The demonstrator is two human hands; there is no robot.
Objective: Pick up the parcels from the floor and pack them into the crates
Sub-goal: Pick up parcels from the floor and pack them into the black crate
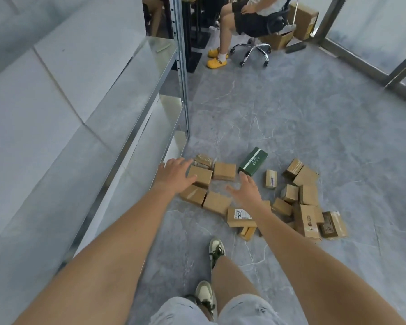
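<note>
Feet: two sneakers (pixel 211 273) on the floor (pixel 314 118), nearer than the parcel pile (pixel 256 195).
Left hand (pixel 175 175): spread open, empty, over the pile's left edge, at or just above a brown box (pixel 201 175); contact cannot be told.
Right hand (pixel 246 191): open, fingers splayed, empty, above the pile's middle, just short of the green box (pixel 253 161).
Parcels: small cardboard boxes scattered flat on the floor, some touching, some overlapping at the pile's right.
Crates: none in view.
Risk: grabbing several loose boxes at once could let one slip; the overlapped ones right of the pile may shift when a neighbour lifts.
Surface: smooth grey marbled tile; likely slick, boxes may slide.
Room: metal rack (pixel 150 95) left of the pile; beyond the pile a seated person (pixel 242 17) on a wheeled chair, with bigger cartons (pixel 302 19) behind.
</note>
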